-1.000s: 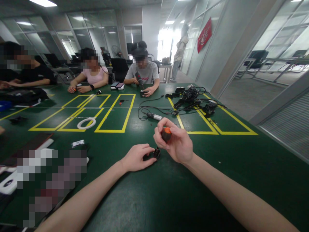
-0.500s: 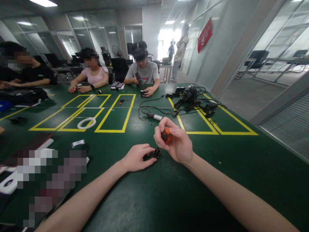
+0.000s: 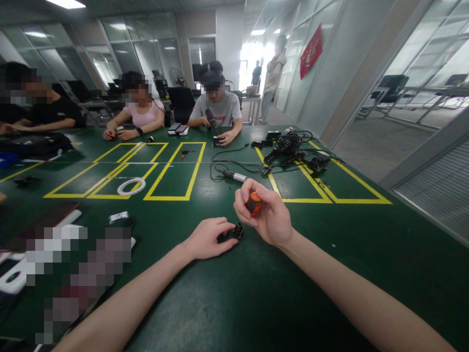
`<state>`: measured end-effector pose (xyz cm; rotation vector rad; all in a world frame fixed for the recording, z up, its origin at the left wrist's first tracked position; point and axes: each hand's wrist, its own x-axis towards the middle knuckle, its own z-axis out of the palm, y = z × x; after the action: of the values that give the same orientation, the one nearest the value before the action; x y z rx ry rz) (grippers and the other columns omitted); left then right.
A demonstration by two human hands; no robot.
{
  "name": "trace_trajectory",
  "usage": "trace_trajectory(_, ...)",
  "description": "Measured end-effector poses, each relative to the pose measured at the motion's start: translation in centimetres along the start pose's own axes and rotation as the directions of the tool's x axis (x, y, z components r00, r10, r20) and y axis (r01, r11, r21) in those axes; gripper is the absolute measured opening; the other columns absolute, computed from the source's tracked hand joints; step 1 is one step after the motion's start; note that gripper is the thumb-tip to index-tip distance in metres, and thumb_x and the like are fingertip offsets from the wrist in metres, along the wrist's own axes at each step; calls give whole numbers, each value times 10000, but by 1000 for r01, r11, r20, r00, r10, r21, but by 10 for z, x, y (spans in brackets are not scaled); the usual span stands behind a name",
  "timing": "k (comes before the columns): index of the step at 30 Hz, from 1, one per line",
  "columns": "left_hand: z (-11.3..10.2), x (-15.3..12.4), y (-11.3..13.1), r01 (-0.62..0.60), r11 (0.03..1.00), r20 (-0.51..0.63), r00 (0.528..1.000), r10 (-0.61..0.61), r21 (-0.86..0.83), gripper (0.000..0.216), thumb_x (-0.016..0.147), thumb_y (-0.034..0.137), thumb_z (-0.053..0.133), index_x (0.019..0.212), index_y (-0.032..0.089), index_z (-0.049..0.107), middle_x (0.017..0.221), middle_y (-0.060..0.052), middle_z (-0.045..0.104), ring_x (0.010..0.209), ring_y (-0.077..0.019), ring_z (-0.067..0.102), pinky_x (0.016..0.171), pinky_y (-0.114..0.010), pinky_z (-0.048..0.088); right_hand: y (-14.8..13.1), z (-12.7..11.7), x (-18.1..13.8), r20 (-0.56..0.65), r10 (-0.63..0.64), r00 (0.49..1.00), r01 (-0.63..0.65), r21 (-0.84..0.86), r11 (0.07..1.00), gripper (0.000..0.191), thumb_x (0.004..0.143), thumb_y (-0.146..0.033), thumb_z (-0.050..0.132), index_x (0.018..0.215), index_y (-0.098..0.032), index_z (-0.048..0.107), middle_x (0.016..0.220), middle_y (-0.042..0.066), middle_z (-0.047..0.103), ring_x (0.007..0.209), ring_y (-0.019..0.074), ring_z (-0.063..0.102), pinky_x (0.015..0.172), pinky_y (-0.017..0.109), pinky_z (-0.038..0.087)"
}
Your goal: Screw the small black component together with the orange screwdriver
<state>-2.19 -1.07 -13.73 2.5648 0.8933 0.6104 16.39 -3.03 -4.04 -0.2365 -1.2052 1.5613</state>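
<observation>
On the green table, my left hand (image 3: 210,238) pinches a small black part (image 3: 238,231) between thumb and fingers. A short round stub stands up from this part, and its lower side is partly hidden by my fingertips. My right hand (image 3: 273,215) is raised just above and to the right of it, with the fingers curled round an orange-and-black screwdriver handle (image 3: 254,203). No shaft shows; the far end of the tool is hidden by my fingers. The handle and the black part are apart.
Behind my right hand lies a silver-and-black corded tool (image 3: 234,176); a heap of black cables (image 3: 289,146) is farther right. A white tape ring (image 3: 131,186) sits among yellow-taped rectangles. Co-workers (image 3: 216,110) sit across the table. Blurred-out items lie at left.
The screwdriver handle has turned slightly in my right hand, showing its orange end more at the top. My left hand and the black part stay in place.
</observation>
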Motion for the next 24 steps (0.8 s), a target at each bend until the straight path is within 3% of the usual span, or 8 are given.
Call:
trace_trajectory(4,0,0,0,-10,1000,-11,1000,10,5,195,949,360,651,1030,194,714,818,-3,639,709,-140,580,647,-244,408,1,-1,0,16,19,1000,-18,-11,1000,441,981,-470,554,650,-178,548,527,-54,429,430,68,290,429,217,214)
trace_trajectory(10,-1,1,1,-3,1000,-2,1000,3,-3,198,961,370,635,984,185,705,843,-12,649,730,-144,596,661,-250,418,0,1,-1,6,-13,1000,13,23,1000,245,924,-433,626,845,-215,547,555,-74,495,421,76,286,436,209,221)
trace_trajectory(16,-2,0,0,-15,1000,-15,1000,15,25,190,944,366,656,1001,192,707,803,1,631,704,-143,580,639,-253,399,0,0,1,2,18,1000,-18,-3,1000,489,978,-463,571,583,-179,521,516,-55,409,421,62,272,419,213,222)
trace_trajectory(21,-2,0,1,-6,1000,-4,1000,6,24,193,955,372,640,1001,195,705,796,3,622,690,-138,568,627,-252,398,-1,1,-1,-2,6,1000,-6,19,1000,312,918,-496,599,795,-214,542,509,-83,420,420,79,243,435,213,215)
trace_trajectory(24,-2,0,1,-4,1000,-6,1000,4,12,192,959,369,639,1004,195,706,796,6,620,673,-130,558,622,-250,395,-3,3,0,-6,6,1000,-6,8,1000,257,894,-428,628,792,-224,509,530,-78,457,420,81,268,430,210,217)
